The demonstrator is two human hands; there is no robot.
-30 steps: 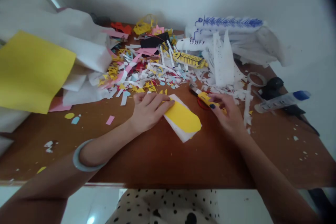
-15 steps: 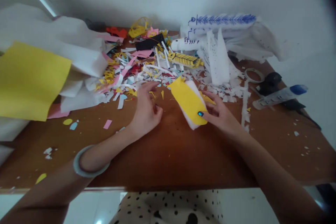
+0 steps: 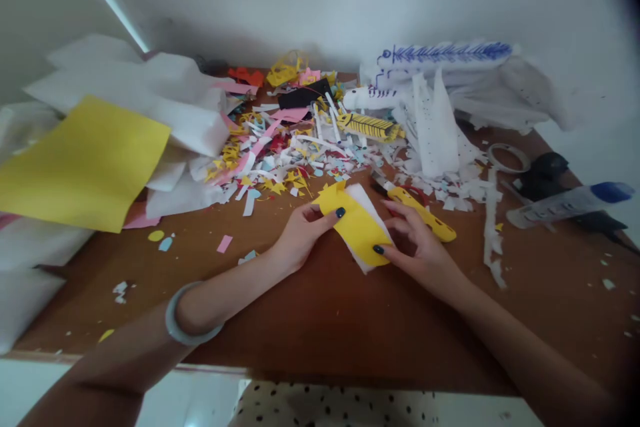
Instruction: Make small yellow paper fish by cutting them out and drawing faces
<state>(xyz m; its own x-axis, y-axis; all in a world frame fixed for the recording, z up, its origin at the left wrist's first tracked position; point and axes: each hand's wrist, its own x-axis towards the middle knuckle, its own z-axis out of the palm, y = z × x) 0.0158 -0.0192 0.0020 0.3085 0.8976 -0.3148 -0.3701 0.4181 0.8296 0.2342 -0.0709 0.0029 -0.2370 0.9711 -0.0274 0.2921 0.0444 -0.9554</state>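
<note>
A piece of yellow paper (image 3: 357, 223) lies over a white sheet (image 3: 369, 203) that sticks out along its right side and lower edge. Both hands hold the pair just above the table. My left hand (image 3: 303, 237) pinches the upper left part, thumb on the yellow face. At the lower right, my right hand (image 3: 417, 250) grips it with the thumb on top and the fingers behind. Just beyond the right fingers lies a yellow utility knife (image 3: 423, 213) on the table, its black end towards the scraps.
Colourful paper scraps (image 3: 280, 153) heap across the back of the table. White sheets and a large yellow sheet (image 3: 90, 163) pile at left. To the right are a tape roll (image 3: 509, 159), a clear tube with a blue cap (image 3: 565, 205) and white plastic bags (image 3: 485, 93).
My left hand, free of the paper before, has come right and taken hold of its upper left part. The utility knife now shows beyond the right hand. The whole view has shifted slightly.
</note>
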